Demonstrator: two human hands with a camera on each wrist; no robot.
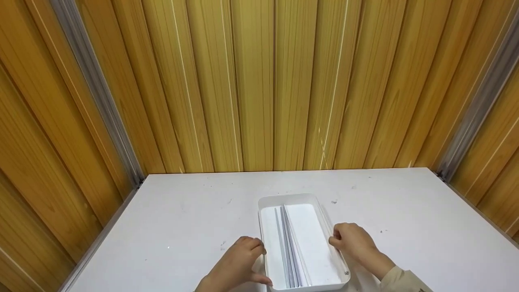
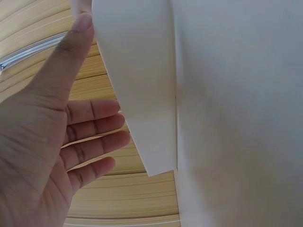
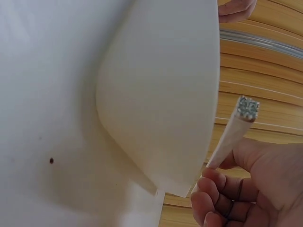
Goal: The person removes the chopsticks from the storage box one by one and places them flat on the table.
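A white rectangular tray [image 1: 302,198] with rounded corners and low walls stands on the table. Several long thin strips [image 1: 290,247], grey, pale lavender and white, lie lengthwise inside it, slightly fanned. My left hand [image 1: 239,261] is at the tray's left wall, thumb by the near left corner; in the left wrist view its fingers are nearly straight and the thumb touches the wall. At the right wall, my right hand [image 1: 354,243] pinches a thin white stick [image 3: 229,142] with a glittery silver-grey end. That stick runs along the tray's right side; its exact kind cannot be told.
The white table [image 1: 194,211] carries small dark specks and scuffs. Yellow wood-look panels [image 1: 255,89] rise behind its far edge and on both sides, with grey metal posts [image 1: 101,93] at the corners.
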